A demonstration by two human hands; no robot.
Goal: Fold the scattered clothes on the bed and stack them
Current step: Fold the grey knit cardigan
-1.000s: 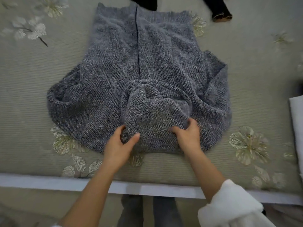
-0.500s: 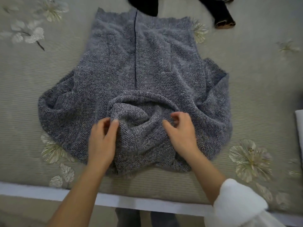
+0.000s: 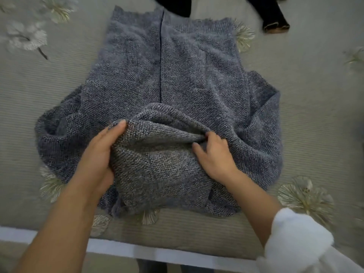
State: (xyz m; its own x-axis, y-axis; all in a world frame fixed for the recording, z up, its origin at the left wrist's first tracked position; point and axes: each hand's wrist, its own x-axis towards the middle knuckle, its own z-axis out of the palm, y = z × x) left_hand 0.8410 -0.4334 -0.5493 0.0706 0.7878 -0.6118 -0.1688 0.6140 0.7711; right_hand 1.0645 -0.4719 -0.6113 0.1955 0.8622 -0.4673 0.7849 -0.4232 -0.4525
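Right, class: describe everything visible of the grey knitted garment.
The grey knitted garment is coarse, flecked wool-like knit, lying spread on the bed, a dark line running down its middle. Its sides are bunched. The near part is folded up into a loose hump, which the left hand grips at one edge and the right hand pinches at the other.

A: What runs out of view?
B: The black clothes (image 3: 274,15) cross the top edge; the white sleeve (image 3: 295,243) leaves at the bottom right corner.
A: And hidden?
B: A fold of the sweater (image 3: 197,75) covers some fingers of the left hand (image 3: 96,154) and fingertips of the right hand (image 3: 214,156).
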